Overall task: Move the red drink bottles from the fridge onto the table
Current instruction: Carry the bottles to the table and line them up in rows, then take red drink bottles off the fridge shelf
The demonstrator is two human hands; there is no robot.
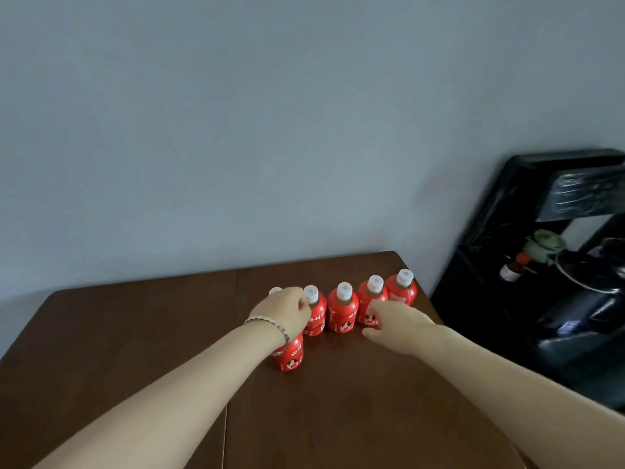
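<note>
- Five red plastic drink bottles with white caps (pixel 342 311) stand upright on the dark brown wooden tabletop (pixel 135 333), long axes vertical. The fridge is not in view.
- Clock set from the person: 12 o'clock is toward the wall. Four bottles form a close row at about 12 to 1 o'clock. The fifth, the near-left bottle (pixel 289 355), stands at the row's 7 o'clock end, a little nearer the person.
- The left hand (pixel 285 311) comes down from above with its fingers wrapped round the neck and shoulder of the near-left bottle. Only the cap's edge shows past the knuckles, and the base appears to sit on the tabletop.
- The right hand (pixel 392 321) lies at 5 o'clock of the second bottle from the right (pixel 372 296), fingers curled against its lower label. Whether it grips or merely touches, I cannot tell.
- Judgement: each hand sits right at its own bottle, so the coming move is a straight lift-off. A sideways drag could tip a neighbour.
- A silver chain bracelet (pixel 270 324) is on the left wrist.
- A glossy black appliance stand (pixel 507 299) is at 3 o'clock, off the tabletop's edge. A plain grey wall (pixel 236 130) is at 12 o'clock.
</note>
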